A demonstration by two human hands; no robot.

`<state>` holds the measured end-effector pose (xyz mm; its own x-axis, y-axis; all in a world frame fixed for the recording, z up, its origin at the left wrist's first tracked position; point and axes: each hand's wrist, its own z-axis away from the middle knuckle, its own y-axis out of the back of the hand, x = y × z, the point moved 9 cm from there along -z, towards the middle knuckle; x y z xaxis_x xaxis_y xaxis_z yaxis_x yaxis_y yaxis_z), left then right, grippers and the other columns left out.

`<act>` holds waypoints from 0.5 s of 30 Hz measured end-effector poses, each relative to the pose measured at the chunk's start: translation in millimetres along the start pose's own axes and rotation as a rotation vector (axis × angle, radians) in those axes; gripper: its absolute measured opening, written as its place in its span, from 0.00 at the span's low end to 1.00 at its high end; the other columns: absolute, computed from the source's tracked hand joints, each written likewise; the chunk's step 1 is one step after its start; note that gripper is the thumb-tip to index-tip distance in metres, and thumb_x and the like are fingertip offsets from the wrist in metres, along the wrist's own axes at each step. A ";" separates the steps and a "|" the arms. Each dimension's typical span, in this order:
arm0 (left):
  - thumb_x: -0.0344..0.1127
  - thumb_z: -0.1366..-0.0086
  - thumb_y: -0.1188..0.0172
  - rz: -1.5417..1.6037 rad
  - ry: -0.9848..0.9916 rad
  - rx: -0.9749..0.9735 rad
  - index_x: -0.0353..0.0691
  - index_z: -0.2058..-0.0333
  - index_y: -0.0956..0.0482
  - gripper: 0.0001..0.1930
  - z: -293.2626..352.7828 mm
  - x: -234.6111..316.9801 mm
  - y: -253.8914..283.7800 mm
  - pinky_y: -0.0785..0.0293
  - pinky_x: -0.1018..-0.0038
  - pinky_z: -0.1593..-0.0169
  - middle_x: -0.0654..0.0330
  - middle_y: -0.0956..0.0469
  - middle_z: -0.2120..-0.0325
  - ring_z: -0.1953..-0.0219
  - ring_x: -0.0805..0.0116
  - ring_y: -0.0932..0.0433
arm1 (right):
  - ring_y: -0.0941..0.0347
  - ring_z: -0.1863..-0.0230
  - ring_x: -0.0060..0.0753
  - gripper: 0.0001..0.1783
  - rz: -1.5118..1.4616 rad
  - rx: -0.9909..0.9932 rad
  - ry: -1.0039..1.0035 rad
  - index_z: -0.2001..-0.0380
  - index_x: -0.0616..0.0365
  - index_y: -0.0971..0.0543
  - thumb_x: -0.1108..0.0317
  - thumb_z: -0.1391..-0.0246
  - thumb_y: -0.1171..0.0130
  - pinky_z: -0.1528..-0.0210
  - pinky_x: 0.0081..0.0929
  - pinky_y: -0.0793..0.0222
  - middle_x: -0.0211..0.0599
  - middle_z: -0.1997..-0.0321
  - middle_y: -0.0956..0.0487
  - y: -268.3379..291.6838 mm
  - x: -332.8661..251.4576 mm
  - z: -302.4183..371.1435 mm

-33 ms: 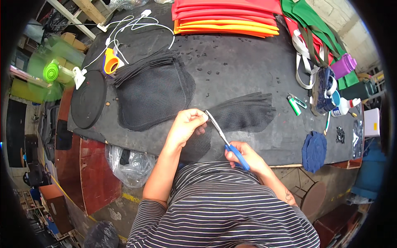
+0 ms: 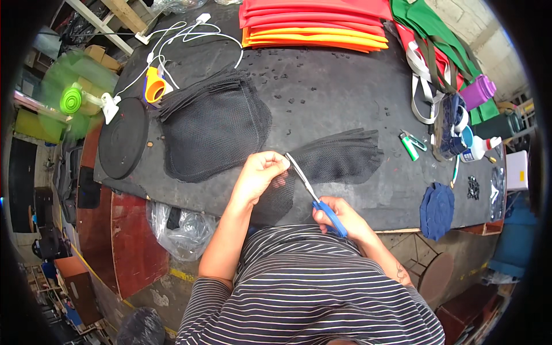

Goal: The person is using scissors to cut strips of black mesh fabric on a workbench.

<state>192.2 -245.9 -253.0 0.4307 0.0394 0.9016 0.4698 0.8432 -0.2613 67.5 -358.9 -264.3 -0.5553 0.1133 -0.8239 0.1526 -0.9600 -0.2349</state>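
My left hand (image 2: 263, 172) pinches the edge of a black mesh piece (image 2: 276, 201) that hangs over the table's near edge in front of me. In my right hand (image 2: 345, 217) are scissors (image 2: 329, 217) with blue handles, their blades angled up and to the left. The blade tips reach the mesh edge right beside my left fingertips; how far they are apart is too small to tell. Just beyond the blades lies a fanned stack of black mesh (image 2: 339, 158). A larger pile of black mesh pieces (image 2: 215, 132) rests to its left.
Small black scraps (image 2: 290, 100) dot the dark table (image 2: 339, 80). Folded red and orange fabric (image 2: 313, 29) is stacked at the back. Green clippers or snips (image 2: 409, 146), a white bottle (image 2: 478, 148) and a navy cloth piece (image 2: 437, 211) lie right; a round black disc (image 2: 122, 138) and small fan (image 2: 71, 99) are left.
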 end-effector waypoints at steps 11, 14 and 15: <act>0.33 0.44 0.43 -0.031 -0.009 0.010 0.36 0.73 0.25 0.06 2.2 4.8 -2.5 0.36 0.86 0.78 0.66 0.27 0.83 0.82 0.82 0.32 | 0.36 0.84 0.16 0.15 -0.020 0.028 -0.017 0.79 0.59 0.30 0.59 0.55 0.39 0.81 0.14 0.40 0.27 0.85 0.31 1.8 -0.4 -0.8; 0.33 0.44 0.42 -0.030 -0.012 0.006 0.36 0.73 0.25 0.06 2.8 6.5 -2.5 0.36 0.86 0.78 0.67 0.27 0.82 0.83 0.82 0.32 | 0.36 0.86 0.16 0.14 0.019 0.074 -0.049 0.81 0.59 0.30 0.62 0.55 0.38 0.84 0.13 0.41 0.26 0.87 0.31 5.2 -1.3 1.3; 0.33 0.44 0.42 -0.026 -0.017 0.002 0.36 0.73 0.25 0.06 3.2 7.7 -3.0 0.36 0.86 0.77 0.67 0.27 0.82 0.83 0.82 0.32 | 0.36 0.87 0.16 0.15 0.010 0.106 -0.010 0.82 0.59 0.30 0.62 0.56 0.37 0.85 0.13 0.41 0.26 0.88 0.32 9.3 -5.5 1.3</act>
<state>191.7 -246.4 -244.2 0.4054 0.0266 0.9137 0.4792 0.8450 -0.2372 70.9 -368.7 -261.3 -0.5627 0.1014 -0.8204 0.0708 -0.9829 -0.1700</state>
